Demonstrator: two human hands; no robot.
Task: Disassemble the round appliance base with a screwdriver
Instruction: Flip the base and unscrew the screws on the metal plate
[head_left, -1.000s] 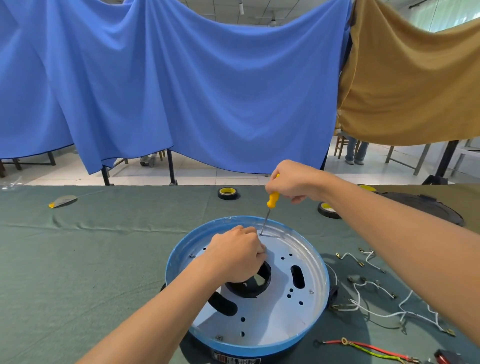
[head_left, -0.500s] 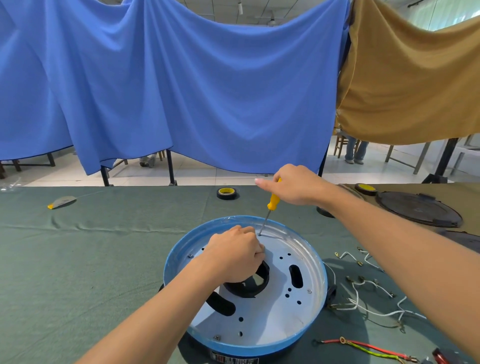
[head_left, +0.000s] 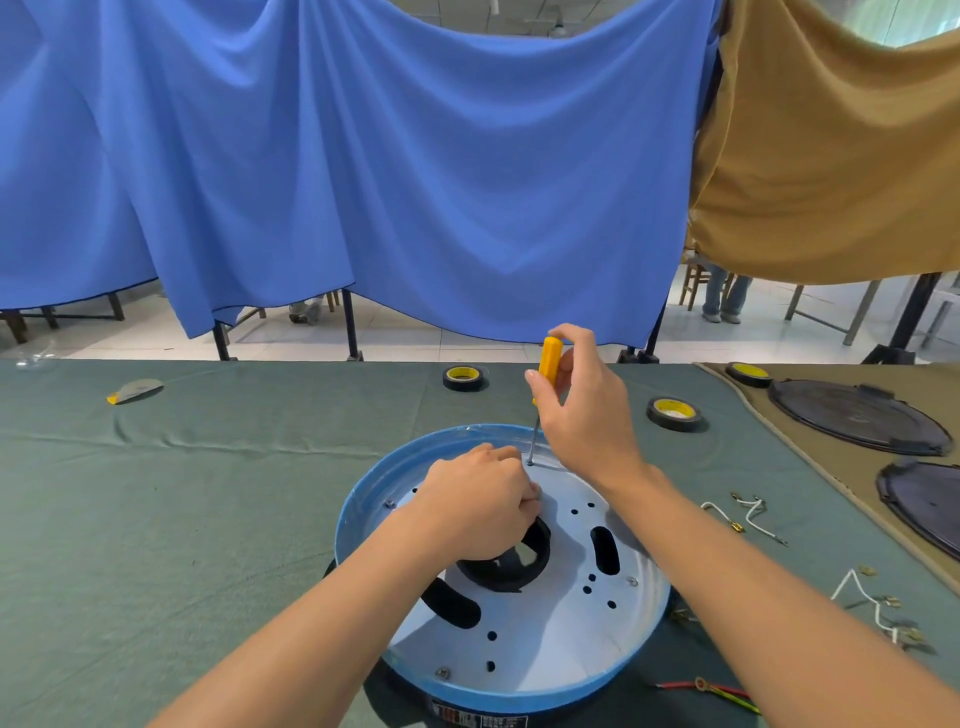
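Round appliance base (head_left: 550, 644) sits on green cloth (head_left: 208, 519), screwdriver (head_left: 548, 364) tip at its twelve o'clock. Right hand (head_left: 587, 415) fingers pinch the yellow handle. Left hand (head_left: 478, 509), fingers curled, rests near centre.

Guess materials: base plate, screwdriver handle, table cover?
Likely: base plate painted or coated sheet metal, pale and glossy, with punched holes and slots; screwdriver handle smooth yellow plastic, by its sheen; table cover matte green cloth, wrinkled and creased.
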